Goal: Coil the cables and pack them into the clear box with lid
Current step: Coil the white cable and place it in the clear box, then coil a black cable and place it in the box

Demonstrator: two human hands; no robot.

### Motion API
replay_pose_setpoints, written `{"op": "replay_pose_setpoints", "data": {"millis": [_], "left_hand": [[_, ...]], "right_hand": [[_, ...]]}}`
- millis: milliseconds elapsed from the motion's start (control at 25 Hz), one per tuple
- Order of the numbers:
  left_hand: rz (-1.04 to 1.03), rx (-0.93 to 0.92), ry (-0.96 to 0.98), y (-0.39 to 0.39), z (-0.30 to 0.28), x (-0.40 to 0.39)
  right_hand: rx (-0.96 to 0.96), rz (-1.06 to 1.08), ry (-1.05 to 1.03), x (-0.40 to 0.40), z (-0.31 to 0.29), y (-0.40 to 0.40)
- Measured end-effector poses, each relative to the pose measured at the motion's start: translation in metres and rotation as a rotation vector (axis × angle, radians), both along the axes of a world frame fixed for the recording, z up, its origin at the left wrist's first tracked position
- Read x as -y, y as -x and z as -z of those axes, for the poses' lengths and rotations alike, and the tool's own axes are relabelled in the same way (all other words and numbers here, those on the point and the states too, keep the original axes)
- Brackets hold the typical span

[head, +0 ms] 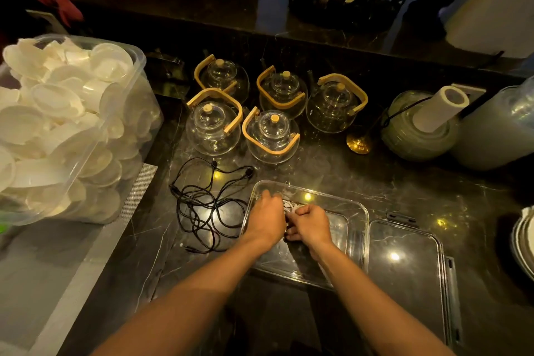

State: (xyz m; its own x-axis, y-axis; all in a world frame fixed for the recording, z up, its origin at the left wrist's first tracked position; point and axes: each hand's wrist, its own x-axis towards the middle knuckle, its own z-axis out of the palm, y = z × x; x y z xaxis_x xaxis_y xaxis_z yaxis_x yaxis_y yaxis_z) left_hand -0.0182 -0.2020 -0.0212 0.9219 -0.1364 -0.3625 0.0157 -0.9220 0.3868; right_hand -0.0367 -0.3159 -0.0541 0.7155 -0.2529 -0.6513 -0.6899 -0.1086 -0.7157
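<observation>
A clear rectangular box (pixel 357 211) sits open on the dark marble counter in front of me. Both my hands are inside it, close together. My left hand (pixel 267 218) and my right hand (pixel 310 224) curl their fingers round a small white coiled cable (pixel 289 206), mostly hidden between them. The box's clear lid (pixel 404 263) lies flat just right of the box. A tangle of loose black cables (pixel 202 205) lies on the counter left of the box, apart from my hands.
Several glass teapots (pixel 268 136) with wooden handles stand behind the cables and box. A big clear tub of white plastic lids (pixel 66 130) fills the left. Green jars and a paper roll (pixel 424 121) stand at the right, stacked plates (pixel 524 240) at the right edge.
</observation>
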Motion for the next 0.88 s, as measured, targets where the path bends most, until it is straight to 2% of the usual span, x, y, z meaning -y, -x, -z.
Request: {"op": "replay_pose_setpoints", "data": {"millis": [120, 320, 440, 640, 880], "left_hand": [[0.064, 0.075, -0.103, 0.006, 0.001, 0.002], [0.117, 0.125, -0.132, 0.012, -0.001, 0.0], [0.131, 0.129, -0.027, 0.013, -0.01, -0.007], [-0.007, 0.229, 0.354, 0.01, -0.042, -0.042], [-0.189, 0.186, 0.392, 0.005, -0.052, -0.107]], "right_hand": [[0.042, -0.082, 0.137, 0.0, -0.001, 0.002], [0.072, -0.141, 0.16, 0.002, -0.006, 0.009], [0.077, -0.168, 0.209, 0.003, -0.012, 0.015], [0.267, -0.214, 0.349, 0.01, -0.044, 0.011], [0.45, -0.365, 0.355, -0.032, -0.1, -0.022]]}}
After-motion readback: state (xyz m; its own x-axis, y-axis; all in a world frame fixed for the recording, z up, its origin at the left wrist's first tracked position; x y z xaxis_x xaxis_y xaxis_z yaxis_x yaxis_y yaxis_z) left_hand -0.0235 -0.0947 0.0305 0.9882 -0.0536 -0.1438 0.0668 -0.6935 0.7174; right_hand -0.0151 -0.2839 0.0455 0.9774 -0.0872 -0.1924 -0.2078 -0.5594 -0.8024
